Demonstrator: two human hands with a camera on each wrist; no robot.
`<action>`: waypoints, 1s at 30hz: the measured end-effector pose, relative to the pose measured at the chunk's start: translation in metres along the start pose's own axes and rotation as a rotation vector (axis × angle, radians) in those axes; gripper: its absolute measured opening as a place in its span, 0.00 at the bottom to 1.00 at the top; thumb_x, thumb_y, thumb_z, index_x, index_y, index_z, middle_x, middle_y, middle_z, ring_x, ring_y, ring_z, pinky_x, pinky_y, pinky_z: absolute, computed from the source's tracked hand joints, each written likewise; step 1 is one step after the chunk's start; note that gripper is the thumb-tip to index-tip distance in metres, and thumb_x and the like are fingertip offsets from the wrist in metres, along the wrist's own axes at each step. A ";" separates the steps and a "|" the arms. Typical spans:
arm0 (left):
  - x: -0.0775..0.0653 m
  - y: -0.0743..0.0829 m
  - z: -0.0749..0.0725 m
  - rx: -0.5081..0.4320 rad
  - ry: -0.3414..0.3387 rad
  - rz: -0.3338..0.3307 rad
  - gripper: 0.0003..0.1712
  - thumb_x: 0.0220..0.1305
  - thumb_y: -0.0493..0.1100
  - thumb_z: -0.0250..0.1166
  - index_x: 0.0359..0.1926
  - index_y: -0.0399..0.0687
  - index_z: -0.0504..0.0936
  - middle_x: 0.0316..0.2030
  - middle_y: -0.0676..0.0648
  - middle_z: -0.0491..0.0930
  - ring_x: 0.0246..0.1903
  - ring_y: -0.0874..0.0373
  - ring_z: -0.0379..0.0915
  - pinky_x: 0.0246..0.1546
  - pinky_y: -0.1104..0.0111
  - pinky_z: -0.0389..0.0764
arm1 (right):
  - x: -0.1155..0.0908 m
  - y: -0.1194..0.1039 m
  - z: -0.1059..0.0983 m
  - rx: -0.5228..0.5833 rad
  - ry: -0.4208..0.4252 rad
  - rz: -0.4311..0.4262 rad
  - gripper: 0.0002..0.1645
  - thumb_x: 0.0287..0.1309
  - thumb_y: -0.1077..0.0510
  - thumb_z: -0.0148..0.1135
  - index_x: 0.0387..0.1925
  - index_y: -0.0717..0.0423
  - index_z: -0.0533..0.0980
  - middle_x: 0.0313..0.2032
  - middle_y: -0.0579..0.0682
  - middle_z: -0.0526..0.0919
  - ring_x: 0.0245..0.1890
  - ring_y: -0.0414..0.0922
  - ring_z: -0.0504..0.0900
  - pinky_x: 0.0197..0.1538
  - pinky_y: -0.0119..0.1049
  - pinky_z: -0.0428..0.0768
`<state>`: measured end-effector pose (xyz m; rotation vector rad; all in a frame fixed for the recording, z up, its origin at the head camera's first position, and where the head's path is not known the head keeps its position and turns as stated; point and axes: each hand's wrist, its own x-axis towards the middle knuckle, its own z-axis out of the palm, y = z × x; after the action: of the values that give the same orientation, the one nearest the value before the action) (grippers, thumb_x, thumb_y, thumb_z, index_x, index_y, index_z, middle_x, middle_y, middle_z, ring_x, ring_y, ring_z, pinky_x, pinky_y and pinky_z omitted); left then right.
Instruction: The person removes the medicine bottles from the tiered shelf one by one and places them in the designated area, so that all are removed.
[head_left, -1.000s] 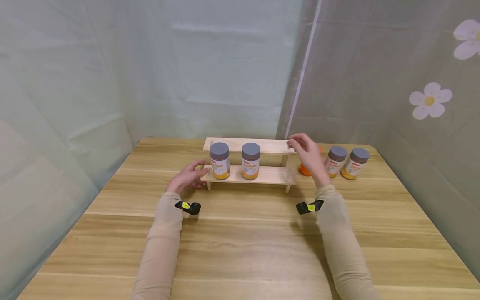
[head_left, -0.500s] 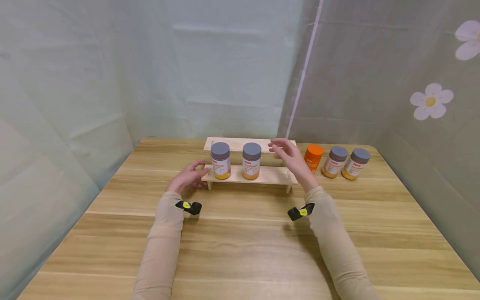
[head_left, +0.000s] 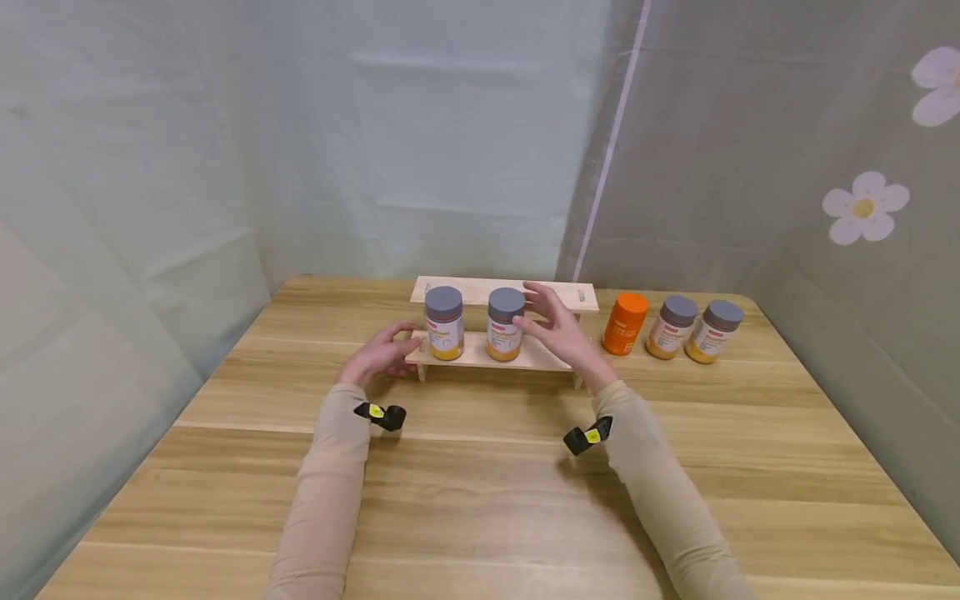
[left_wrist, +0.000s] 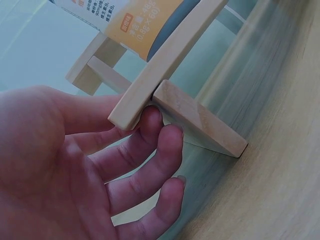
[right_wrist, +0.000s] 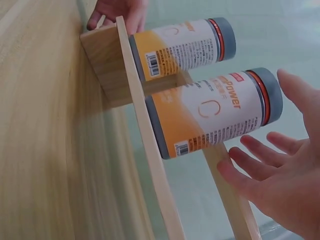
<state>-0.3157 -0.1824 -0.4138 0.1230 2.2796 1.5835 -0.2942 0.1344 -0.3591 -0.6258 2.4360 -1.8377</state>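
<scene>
Booth-like — fabric walls (head_left: 465, 150), wooden table (head_left: 480, 508).

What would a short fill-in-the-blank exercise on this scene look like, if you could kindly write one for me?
1. Exactly ____ grey-lidded jars stand on the wooden rack.
2. The left hand grips the end of the rack's ____ shelf.
3. In the head view, the right hand is beside the jar on the ____ of that pair.
4. On the table, the bottle closest to the rack is ____ in colour.

Missing words: two; lower; right; orange.

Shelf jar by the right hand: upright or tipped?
Upright: in the head view, the grey-lidded supplement jar stands on the lower shelf, lid uppermost.
</scene>
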 end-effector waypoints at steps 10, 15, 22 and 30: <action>0.000 0.001 -0.001 0.004 -0.002 0.006 0.30 0.74 0.49 0.50 0.71 0.44 0.54 0.60 0.29 0.68 0.32 0.60 0.79 0.37 0.68 0.78 | 0.000 -0.001 0.009 -0.009 0.002 0.023 0.36 0.64 0.59 0.61 0.69 0.56 0.58 0.67 0.62 0.67 0.68 0.58 0.66 0.69 0.52 0.66; -0.001 0.000 -0.001 -0.002 -0.001 0.008 0.30 0.74 0.48 0.50 0.71 0.44 0.55 0.56 0.31 0.72 0.32 0.60 0.79 0.37 0.67 0.79 | -0.001 -0.001 0.014 -0.040 0.034 0.061 0.36 0.63 0.56 0.63 0.68 0.53 0.60 0.66 0.58 0.69 0.67 0.55 0.68 0.68 0.51 0.68; 0.000 -0.001 0.001 -0.026 -0.002 0.006 0.30 0.74 0.47 0.51 0.71 0.43 0.55 0.51 0.36 0.73 0.30 0.60 0.79 0.35 0.67 0.79 | -0.002 -0.001 0.021 -0.076 0.100 0.074 0.36 0.60 0.54 0.66 0.67 0.53 0.63 0.63 0.55 0.71 0.64 0.54 0.70 0.66 0.51 0.69; 0.001 0.000 0.000 -0.023 -0.002 0.007 0.30 0.74 0.47 0.50 0.71 0.43 0.54 0.52 0.35 0.74 0.30 0.60 0.78 0.35 0.67 0.78 | -0.001 0.001 0.023 -0.077 0.124 0.060 0.35 0.58 0.54 0.68 0.65 0.54 0.65 0.61 0.55 0.72 0.62 0.54 0.71 0.65 0.50 0.70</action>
<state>-0.3163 -0.1823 -0.4144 0.1270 2.2607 1.6118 -0.2875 0.1136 -0.3674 -0.4495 2.5830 -1.8204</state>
